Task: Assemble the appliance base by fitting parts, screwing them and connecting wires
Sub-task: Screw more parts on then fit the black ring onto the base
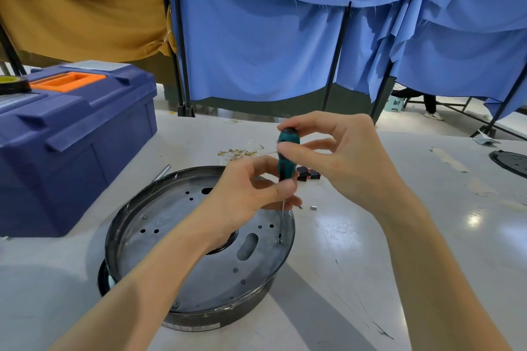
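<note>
The round metal base sits near, centre-left on the white table, with a blue toolbox crowding its far left. The right hand curls its fingers round the green screwdriver handle, and the left hand pinches it below. The tip rests on a screw at the base's right rim. Brass terminals and black connectors lie just beyond. The table stretches wide rightward.

The screwdriver is teal and black, base grey, toolbox navy and orange, connectors perhaps black-red.
</note>
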A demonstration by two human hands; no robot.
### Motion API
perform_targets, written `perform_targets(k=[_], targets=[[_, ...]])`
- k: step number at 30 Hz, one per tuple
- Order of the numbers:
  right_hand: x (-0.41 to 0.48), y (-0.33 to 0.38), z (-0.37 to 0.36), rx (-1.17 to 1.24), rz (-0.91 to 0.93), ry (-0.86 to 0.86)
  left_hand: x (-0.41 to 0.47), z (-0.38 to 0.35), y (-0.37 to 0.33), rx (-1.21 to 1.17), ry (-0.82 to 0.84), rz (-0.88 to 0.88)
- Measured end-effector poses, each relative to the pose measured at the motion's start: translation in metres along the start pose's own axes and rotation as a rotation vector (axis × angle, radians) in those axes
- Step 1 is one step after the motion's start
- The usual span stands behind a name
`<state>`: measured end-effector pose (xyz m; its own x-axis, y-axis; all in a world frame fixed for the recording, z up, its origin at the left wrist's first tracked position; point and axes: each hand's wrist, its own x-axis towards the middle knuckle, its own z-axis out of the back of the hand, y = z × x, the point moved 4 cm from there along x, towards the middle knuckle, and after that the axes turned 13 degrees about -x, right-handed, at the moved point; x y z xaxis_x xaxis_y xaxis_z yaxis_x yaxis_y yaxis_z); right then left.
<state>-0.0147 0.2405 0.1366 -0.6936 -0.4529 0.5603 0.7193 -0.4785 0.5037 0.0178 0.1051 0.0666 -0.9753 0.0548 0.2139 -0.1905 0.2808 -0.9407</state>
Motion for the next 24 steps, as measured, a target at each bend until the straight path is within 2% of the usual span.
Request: perform_targets(k=[3,8,13,18,24], targets=[[0.0004,0.0008,-0.0017,-0.051,-0.026,-0.038,0.0016,-0.0014,-0.0007,-0.004,-0.020,-0.012],[-0.0002,-0.0013,0.0023,-0.001,0.013,0.036,0.0004,-0.0009,0.0021,-0.022,0.028,0.011],[0.0009,-0.0021,-0.0005,-0.072,-0.034,-0.048,0.0004,-0.0012,-0.0001,0.017,-0.016,-0.027],[0.0003,-0.0033,-0.0002,-0.072,0.008,0.073,0.0005,0.0007,0.0020,0.002,0.017,0.001],[0.0007,0.0025,-0.0075,-0.105,-0.023,0.013,0.0009,-0.0003,0.0004,0.010,-0.024,-0.021]])
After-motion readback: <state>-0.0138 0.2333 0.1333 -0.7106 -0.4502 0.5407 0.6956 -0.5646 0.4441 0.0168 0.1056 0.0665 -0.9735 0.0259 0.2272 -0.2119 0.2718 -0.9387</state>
